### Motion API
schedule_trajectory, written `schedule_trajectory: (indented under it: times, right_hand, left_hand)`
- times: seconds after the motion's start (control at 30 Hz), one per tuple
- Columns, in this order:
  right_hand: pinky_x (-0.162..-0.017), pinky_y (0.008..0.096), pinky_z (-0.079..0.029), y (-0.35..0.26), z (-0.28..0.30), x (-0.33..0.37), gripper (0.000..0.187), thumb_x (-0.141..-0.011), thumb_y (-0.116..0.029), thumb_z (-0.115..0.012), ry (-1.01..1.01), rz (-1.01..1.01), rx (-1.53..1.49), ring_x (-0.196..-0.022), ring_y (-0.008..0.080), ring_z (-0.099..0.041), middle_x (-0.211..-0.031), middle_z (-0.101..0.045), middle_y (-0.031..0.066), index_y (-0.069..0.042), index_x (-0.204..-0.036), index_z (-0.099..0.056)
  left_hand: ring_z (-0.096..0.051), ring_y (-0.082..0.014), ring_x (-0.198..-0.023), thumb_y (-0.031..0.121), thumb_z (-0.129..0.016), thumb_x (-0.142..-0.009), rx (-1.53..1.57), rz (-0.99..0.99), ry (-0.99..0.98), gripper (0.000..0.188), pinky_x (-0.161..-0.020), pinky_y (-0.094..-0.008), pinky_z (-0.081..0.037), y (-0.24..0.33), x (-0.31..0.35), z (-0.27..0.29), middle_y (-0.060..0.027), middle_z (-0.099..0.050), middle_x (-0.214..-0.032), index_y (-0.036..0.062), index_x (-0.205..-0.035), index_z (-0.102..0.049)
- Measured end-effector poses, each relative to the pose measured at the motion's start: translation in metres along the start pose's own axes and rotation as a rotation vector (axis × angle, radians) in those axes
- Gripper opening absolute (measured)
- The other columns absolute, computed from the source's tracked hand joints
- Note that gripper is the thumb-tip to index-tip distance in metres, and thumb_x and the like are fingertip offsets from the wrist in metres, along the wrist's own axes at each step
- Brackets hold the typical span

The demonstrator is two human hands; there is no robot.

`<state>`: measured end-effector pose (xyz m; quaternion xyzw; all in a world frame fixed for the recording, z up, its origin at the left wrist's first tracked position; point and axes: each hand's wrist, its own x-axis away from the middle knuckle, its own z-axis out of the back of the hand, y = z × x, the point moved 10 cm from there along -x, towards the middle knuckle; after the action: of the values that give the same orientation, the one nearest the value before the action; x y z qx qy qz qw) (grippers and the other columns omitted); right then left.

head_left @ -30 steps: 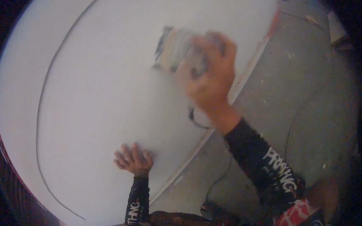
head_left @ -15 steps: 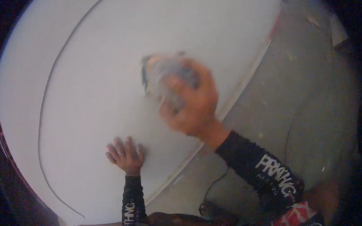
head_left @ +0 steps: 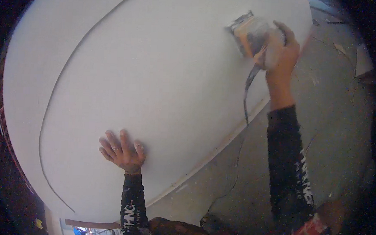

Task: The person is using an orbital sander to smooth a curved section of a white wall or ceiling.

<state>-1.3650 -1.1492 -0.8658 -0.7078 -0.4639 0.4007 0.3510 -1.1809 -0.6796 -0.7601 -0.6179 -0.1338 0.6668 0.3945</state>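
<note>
A large white panel (head_left: 156, 87) with a long curved groove fills most of the view. My left hand (head_left: 124, 153) lies on its lower part with the fingers spread, holding nothing. At the upper right, my right hand (head_left: 281, 50) is wrapped round an orange and grey electric sander (head_left: 251, 37), whose flat pad faces the panel. Motion blurs the sander and the fingers a little, and the palm side is hidden. From the sander's near end a dark power cord (head_left: 247, 90) hangs down over the panel's edge.
The panel's pale right edge (head_left: 220, 149) runs diagonally beside the grey floor (head_left: 320, 134). Below, the cord trails across the floor near my legs. A pale scrap (head_left: 363, 61) lies at the far right. Past the panel's lower left corner, a bright area with a blue object (head_left: 81, 232) shows.
My right hand has carried the sander away from the panel's middle, up and to the right, and its cord now shows. My left hand stays spread on the panel, slightly shifted in view.
</note>
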Motion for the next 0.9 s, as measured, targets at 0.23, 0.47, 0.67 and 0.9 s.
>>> schedule_trajectory:
  times: [0.23, 0.47, 0.67, 0.9]
  right_hand:
    - [-0.094, 0.0453, -0.051, -0.094, -0.009, 0.151, 0.056, -0.059, -0.009, -0.075, -0.26, 0.46, -0.001, -0.111, 0.0386, -0.057, -0.126, -0.053, 0.02, -0.012, -0.114, -0.068]
    - [-0.088, 0.0475, -0.053, -0.123, -0.014, 0.182, 0.048, -0.059, -0.013, -0.072, -0.343, 0.551, -0.038, -0.107, 0.0421, -0.058, -0.121, -0.056, 0.0208, -0.014, -0.106, -0.071]
    - [-0.093, 0.0399, -0.051, -0.124, -0.023, 0.125, 0.044, -0.071, -0.01, -0.074, -0.137, 0.545, -0.09, -0.108, 0.0302, -0.06, -0.119, -0.058, 0.016, -0.008, -0.114, -0.068]
    - [-0.074, 0.0283, -0.051, -0.15, -0.06, 0.044, 0.034, -0.083, -0.013, -0.069, -0.227, 0.287, -0.336, -0.083, 0.0158, -0.063, -0.096, -0.067, 0.0089, -0.002, -0.115, -0.067]
  left_hand:
    - [-0.029, -0.047, -0.146, 0.041, -0.048, -0.093, -0.013, -0.009, -0.018, 0.053, -0.118, -0.0602, -0.013, 0.003, -0.004, 0.007, -0.0231, -0.04, -0.154, 0.0111, -0.136, -0.06]
    - [-0.03, -0.046, -0.146, 0.043, -0.048, -0.096, 0.013, -0.007, -0.006, 0.052, -0.119, -0.0588, -0.012, -0.003, -0.001, -0.001, -0.0223, -0.041, -0.154, 0.0106, -0.135, -0.061]
    - [-0.031, -0.046, -0.145, 0.041, -0.05, -0.096, 0.029, 0.008, 0.075, 0.05, -0.119, -0.0588, -0.014, -0.032, 0.024, 0.01, -0.0211, -0.042, -0.154, 0.012, -0.136, -0.06]
    - [-0.032, -0.0464, -0.145, 0.039, -0.049, -0.096, 0.084, 0.023, 0.071, 0.049, -0.119, -0.0586, -0.015, -0.076, 0.067, 0.023, -0.0201, -0.044, -0.153, 0.014, -0.137, -0.059]
